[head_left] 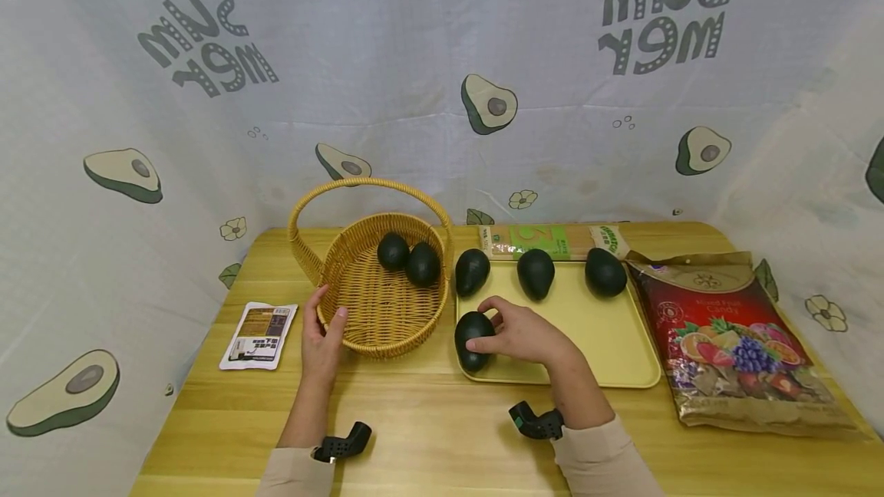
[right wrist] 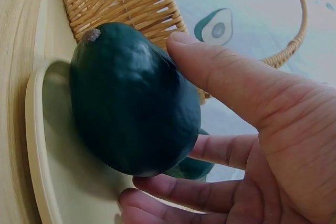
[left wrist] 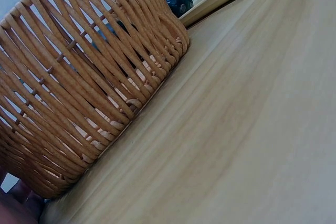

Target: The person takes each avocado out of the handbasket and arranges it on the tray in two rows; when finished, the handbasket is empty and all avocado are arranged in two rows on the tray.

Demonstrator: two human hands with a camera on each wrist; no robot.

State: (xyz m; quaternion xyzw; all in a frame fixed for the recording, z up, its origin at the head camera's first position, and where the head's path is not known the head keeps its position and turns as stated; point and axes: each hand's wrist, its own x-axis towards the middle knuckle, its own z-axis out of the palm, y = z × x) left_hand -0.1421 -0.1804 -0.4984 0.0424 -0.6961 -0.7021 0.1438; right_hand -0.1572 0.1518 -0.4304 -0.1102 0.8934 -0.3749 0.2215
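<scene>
At near-left corner of tray [head_left: 594,343], an avocado [head_left: 472,327] is gripped by the right hand [head_left: 522,334]. Basket [head_left: 376,313] is gripped at its rim by the left hand [head_left: 321,347].

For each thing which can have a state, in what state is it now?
Wicker basket: upright, handle raised, two avocados inside.
Left hand: holding the basket rim.
Right hand: thumb and fingers around one avocado.
Yellow tray: flat, three avocados along its far side.
Candy bag: lying; sealed or not, unclear.
Long packet: lying behind the tray.
White pouch: lying flat.
Cloth: hanging, wrinkled.
</scene>
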